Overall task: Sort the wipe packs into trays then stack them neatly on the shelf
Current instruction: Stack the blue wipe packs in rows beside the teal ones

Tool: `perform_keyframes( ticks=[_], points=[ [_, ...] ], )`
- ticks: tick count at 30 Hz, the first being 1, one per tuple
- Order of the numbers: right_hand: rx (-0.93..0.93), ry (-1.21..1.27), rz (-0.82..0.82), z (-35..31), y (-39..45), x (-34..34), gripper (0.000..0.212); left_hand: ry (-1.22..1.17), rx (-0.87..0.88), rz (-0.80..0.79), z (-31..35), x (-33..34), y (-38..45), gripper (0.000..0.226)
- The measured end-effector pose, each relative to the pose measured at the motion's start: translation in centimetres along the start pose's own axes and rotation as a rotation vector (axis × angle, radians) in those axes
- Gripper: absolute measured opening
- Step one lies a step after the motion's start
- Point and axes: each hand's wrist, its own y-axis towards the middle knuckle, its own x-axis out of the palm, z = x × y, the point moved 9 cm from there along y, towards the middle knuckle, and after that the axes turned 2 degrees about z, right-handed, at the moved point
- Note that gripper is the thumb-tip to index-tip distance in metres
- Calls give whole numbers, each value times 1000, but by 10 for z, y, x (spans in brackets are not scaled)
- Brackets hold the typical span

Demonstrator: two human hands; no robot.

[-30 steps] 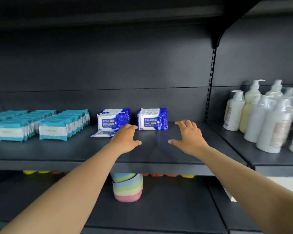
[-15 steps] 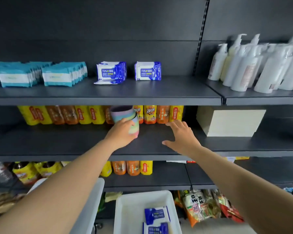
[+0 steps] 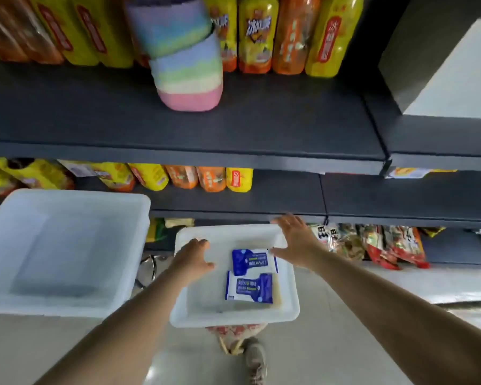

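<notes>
A small white tray (image 3: 235,319) sits low in the middle of the head view with two blue wipe packs in it: one farther pack (image 3: 254,261) and one nearer pack (image 3: 249,287). My left hand (image 3: 193,258) hovers over the tray's left side, fingers spread and empty. Over the tray's far right corner my right hand (image 3: 296,241) is spread too, its thumb close to the farther pack. Neither hand holds anything. A larger white tray (image 3: 67,307) stands to the left and looks empty.
A dark shelf (image 3: 178,151) runs above with yellow and orange bottles (image 3: 261,34) and a pastel striped stack of cups (image 3: 186,65). A white box (image 3: 453,76) is at the right. Snack bags (image 3: 386,245) lie on the lowest shelf. A shoe (image 3: 257,359) shows below.
The view has dropped from the upper shelves to the trays near the floor. Both hands came down from the shelf level and now hover over the small tray.
</notes>
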Motion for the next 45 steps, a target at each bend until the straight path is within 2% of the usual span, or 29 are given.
perform_keyframes(
  ticks=[5,10,15,18,21,25,28,32,39,45],
  points=[
    [-49,-3,-197,28,55,89,69,-54,-161,-160,-37,101,36,66],
    [-73,31,-370,42,95,168,68,-200,-303,-204,-58,170,63,73],
    [-88,61,-381,47,119,209,70,-308,-405,-152,-66,198,78,54],
    [-125,36,-319,47,132,215,68,-378,-447,-122,-69,206,83,43],
    [-140,15,-279,49,145,216,62,-427,-476,-118,-67,215,84,42],
    [-145,-5,-287,52,154,222,59,-536,-551,-85,-66,221,82,44],
    [-142,-6,-303,54,156,225,58,-573,-536,-82,-59,223,82,40],
    [-110,35,-365,56,156,229,58,-650,-523,-103,-54,229,82,23],
    [-58,-7,-551,66,148,240,49,-728,-549,-133,-62,237,79,28],
    [-23,71,-589,67,142,235,42,-771,-562,-144,-67,238,78,27]
  ],
)
